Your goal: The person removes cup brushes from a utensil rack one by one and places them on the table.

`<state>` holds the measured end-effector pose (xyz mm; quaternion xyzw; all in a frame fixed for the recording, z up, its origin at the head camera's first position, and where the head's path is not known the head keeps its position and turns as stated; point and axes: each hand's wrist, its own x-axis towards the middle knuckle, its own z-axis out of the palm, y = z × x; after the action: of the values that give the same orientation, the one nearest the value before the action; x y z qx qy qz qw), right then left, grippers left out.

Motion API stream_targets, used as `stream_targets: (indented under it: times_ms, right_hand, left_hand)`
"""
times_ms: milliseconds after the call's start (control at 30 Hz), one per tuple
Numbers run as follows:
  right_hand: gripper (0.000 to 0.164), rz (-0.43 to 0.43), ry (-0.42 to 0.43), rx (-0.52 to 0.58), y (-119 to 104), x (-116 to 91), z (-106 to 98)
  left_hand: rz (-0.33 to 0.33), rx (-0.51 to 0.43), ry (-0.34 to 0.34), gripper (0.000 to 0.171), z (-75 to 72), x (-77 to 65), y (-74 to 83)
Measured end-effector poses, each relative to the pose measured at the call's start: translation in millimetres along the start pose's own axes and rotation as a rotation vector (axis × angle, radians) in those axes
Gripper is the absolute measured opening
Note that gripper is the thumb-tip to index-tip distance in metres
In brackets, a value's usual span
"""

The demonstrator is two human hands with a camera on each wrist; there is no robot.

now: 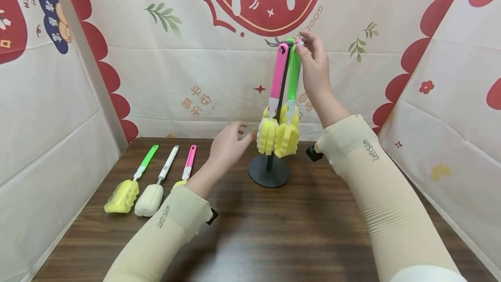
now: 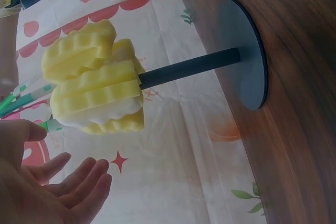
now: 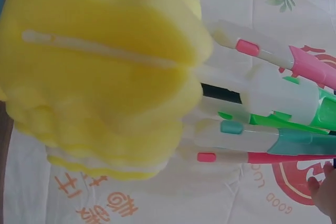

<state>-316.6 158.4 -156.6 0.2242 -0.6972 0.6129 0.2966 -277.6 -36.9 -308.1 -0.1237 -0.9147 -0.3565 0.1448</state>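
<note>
My right hand (image 1: 316,62) is raised at the top of a black stand (image 1: 270,176), its thumb and fingertips pinching the upper end of a bottle brush there. That brush's teal handle (image 3: 304,141) lies mostly behind a green-handled brush (image 1: 293,73) in the head view. A pink-handled brush (image 1: 279,71) hangs beside it, heads down. Yellow sponge heads (image 2: 94,93) cluster around the pole in the left wrist view. My left hand (image 1: 230,145) hovers left of these heads, fingers loosely bent, holding nothing.
On the left of the wooden table (image 1: 250,238) lie a green-handled brush (image 1: 123,195), a white brush (image 1: 150,199) and a pink-handled brush (image 1: 190,160), partly hidden by my left arm. Bare dark hooks (image 1: 274,42) stick out on the stand's left. Printed cloth (image 1: 219,68) surrounds the table.
</note>
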Motion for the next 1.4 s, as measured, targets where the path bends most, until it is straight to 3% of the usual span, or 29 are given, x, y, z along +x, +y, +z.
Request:
stream_targets:
  times_ms: [233, 433, 767, 933, 1400]
  right_hand:
    - [0.026, -0.093, -0.025, -0.112, 10, 12, -4]
    - [0.025, -0.092, 0.012, -0.067, 19, 15, -5]
    - [0.024, -0.109, 0.086, 0.025, 28, 16, 7]
    - [0.024, -0.103, 0.131, 0.057, 28, 16, 9]
    - [0.026, -0.142, 0.163, 0.011, 29, 15, 9]
  left_hand:
    - [0.036, -0.046, 0.009, 0.040, 8.5, 8.4, 6.0]
    - [0.056, -0.126, -0.034, 0.046, 19.3, 14.7, 8.0]
    - [0.058, -0.238, -0.087, 0.069, 31.6, 19.5, -9.2]
    - [0.062, -0.271, -0.107, 0.074, 40.2, 21.7, -10.1]
    - [0.066, -0.228, -0.029, 0.073, 53.2, 25.4, 6.0]
